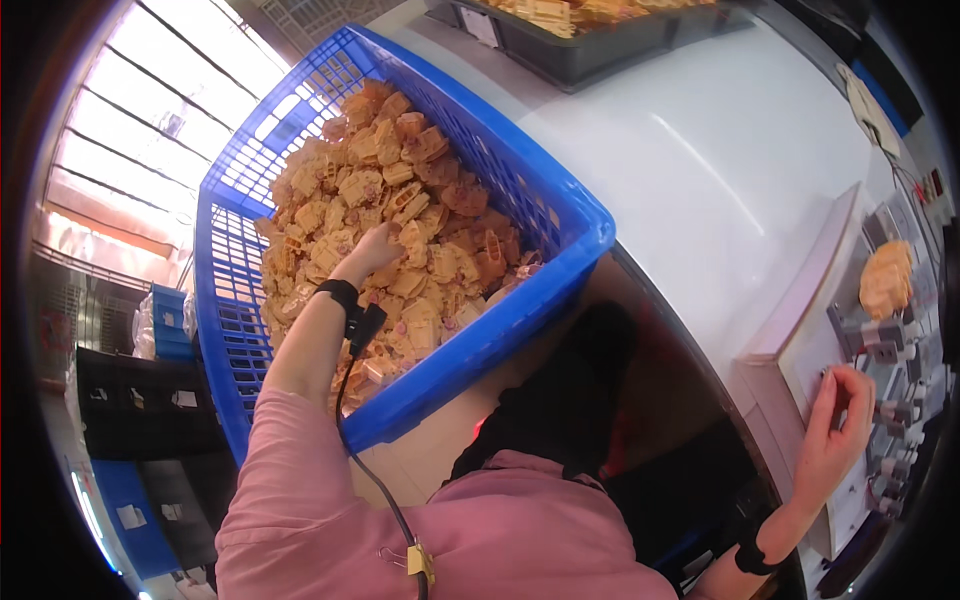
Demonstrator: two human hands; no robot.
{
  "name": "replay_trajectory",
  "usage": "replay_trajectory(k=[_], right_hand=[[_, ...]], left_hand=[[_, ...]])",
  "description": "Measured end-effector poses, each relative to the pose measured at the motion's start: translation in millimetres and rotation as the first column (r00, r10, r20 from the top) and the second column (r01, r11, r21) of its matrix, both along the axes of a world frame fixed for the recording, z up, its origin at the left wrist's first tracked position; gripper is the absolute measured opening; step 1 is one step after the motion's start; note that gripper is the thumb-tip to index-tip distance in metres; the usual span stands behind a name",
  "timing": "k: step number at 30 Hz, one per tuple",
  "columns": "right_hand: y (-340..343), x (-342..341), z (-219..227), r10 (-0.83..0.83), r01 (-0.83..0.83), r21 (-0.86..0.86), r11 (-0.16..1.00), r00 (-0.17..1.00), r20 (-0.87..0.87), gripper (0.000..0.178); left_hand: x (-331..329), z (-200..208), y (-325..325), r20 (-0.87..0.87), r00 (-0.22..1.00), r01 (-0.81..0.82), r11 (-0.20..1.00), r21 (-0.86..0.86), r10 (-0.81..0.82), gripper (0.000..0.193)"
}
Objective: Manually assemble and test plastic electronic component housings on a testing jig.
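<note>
My left hand [378,248] reaches into a large blue plastic basket [570,215], its fingers curled down against the heap of small tan plastic parts [360,188]. Whether a part is between those fingertips is hidden. Over at the right, my right hand [846,412] is held at the edge of a pale bench fixture [812,350]. Its thumb and fingers come together in a pinch, and a small dark spot shows at the tips, too small to name. Just beyond that hand, several tan pieces [886,280] sit close together on the fixture.
A white tabletop [680,190] stretches between basket and fixture. On its far side stands a dark grey tray [590,58] of similar tan parts. Grey metal blocks [890,352] line the fixture. A black cable [378,482] runs from my left wristband. Blue and black bins [140,400] stand at left.
</note>
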State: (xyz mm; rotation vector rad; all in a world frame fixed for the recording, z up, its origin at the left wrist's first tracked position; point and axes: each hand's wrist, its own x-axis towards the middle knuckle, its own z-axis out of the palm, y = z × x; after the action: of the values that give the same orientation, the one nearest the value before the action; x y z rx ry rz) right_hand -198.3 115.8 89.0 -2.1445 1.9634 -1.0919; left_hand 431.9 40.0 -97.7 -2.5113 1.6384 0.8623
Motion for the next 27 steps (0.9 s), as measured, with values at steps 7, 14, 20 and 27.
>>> replay_trajectory(k=[7,14,20,27], right_hand=[[-1.7,-4.7,-2.8,-0.026,0.027,0.027,0.999,1.0,-0.017,0.005],[0.8,-17.4,-10.6,-0.02,0.017,-0.026,1.0,0.991,-0.131,0.006],[-0.5,-15.3,-11.2,0.008,-0.008,-0.007,1.0,0.999,-0.041,0.006],[5.1,-13.7,1.4,0.118,-0.139,-0.23,0.963,0.988,-0.103,0.008]], left_hand=[[-22.8,-51.8,0.5,-0.049,0.976,-0.215,0.974,-0.074,0.212,0.096],[-28.4,-83.1,-0.9,-0.408,0.81,-0.529,0.824,-0.202,0.421,0.078],[-11.8,-0.1,-5.2,-0.935,-0.109,-0.827,0.491,0.273,0.337,0.052],[-83.8,148.4,-48.2,-0.906,-0.373,-0.62,0.78,0.084,-0.199,0.047]])
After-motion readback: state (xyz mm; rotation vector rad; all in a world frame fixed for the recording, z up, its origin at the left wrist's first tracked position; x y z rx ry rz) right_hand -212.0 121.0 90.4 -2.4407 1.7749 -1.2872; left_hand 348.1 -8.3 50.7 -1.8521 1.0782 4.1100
